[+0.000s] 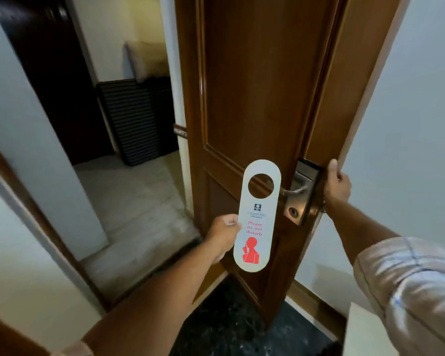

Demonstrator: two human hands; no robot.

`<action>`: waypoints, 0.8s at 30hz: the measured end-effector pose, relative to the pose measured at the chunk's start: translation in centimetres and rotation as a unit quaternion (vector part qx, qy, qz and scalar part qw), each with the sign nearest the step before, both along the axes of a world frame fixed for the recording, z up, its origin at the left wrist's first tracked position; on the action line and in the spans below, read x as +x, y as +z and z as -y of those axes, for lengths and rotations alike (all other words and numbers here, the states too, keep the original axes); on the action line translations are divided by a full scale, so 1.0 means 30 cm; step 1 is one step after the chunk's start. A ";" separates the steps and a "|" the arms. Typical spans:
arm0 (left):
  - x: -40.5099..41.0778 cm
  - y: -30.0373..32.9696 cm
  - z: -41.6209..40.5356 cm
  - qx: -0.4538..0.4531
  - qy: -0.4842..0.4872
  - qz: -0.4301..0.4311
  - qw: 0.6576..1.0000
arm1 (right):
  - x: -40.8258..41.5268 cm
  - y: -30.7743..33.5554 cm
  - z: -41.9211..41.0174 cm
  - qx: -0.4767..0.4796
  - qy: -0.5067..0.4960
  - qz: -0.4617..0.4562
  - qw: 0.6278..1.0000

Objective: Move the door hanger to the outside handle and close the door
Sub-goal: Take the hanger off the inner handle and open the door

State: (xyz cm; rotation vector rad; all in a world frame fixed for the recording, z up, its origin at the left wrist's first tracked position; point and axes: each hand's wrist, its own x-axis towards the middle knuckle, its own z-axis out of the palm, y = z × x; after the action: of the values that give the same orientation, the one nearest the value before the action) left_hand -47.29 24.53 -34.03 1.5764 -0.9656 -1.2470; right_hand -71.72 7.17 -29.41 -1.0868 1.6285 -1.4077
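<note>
My left hand (222, 233) pinches the left edge of a white door hanger (257, 227) printed with red "Please do not disturb" text and a red figure. The hanger is held upright, its round hole just left of the metal lever handle (292, 192) and apart from it. The brown wooden door (254, 86) stands partly open. My right hand (337, 185) grips the door's free edge just right of the metal lock plate (305, 194), thumb up on the edge.
Through the opening on the left lie a pale tiled floor (129, 201), a dark striped box (136, 119) and a dark wooden frame (44, 73). White walls flank both sides. Dark marble floor (231, 327) is under the door's lower corner.
</note>
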 end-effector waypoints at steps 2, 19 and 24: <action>-0.031 -0.022 0.050 0.014 -0.025 0.002 1.000 | -0.056 -0.003 0.062 -0.017 0.006 -0.067 0.998; -0.002 -0.157 0.677 0.070 -0.159 0.007 0.985 | 0.279 -0.338 0.011 0.003 -0.024 -0.099 0.995; 0.029 -0.182 0.793 0.084 -0.179 -0.041 0.979 | 0.367 -0.308 0.087 0.018 -0.011 -0.157 0.987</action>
State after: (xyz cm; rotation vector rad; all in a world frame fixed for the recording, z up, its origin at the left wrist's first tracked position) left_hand -46.42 0.74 -39.50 1.5064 -1.1502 -1.6664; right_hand -60.73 4.55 -38.65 -1.3241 1.8828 -1.2640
